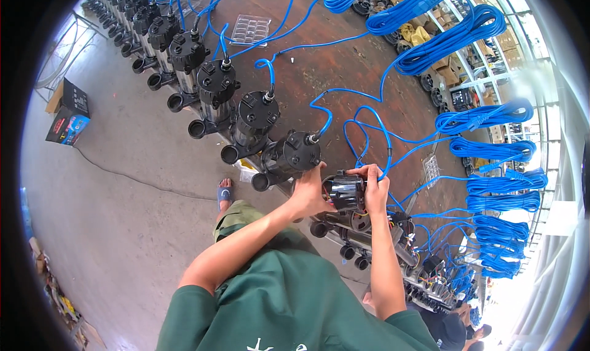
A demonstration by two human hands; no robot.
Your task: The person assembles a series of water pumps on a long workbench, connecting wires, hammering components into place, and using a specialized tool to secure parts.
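Observation:
A black pump cap (348, 191) is tipped on its side in front of me, with a blue cable running from it. My right hand (376, 194) grips its right side. Close against its left side is my left hand (309, 192), fingers curled toward the open side, where small coloured wires show. What those fingers hold is partly hidden. Just beyond my left hand stands a capped pump (291, 151) with a black side outlet and a blue cable at its top. Below the cap, an uncapped pump body (356, 220) is partly covered.
Several capped pumps (255, 112) line the bench edge toward the far left; uncovered ones continue to the right. Coiled blue cables (452, 40) lie along the bench's far side. Clear plastic trays (251, 30) rest on the brown bench top (313, 68). A box (69, 114) stands on the floor.

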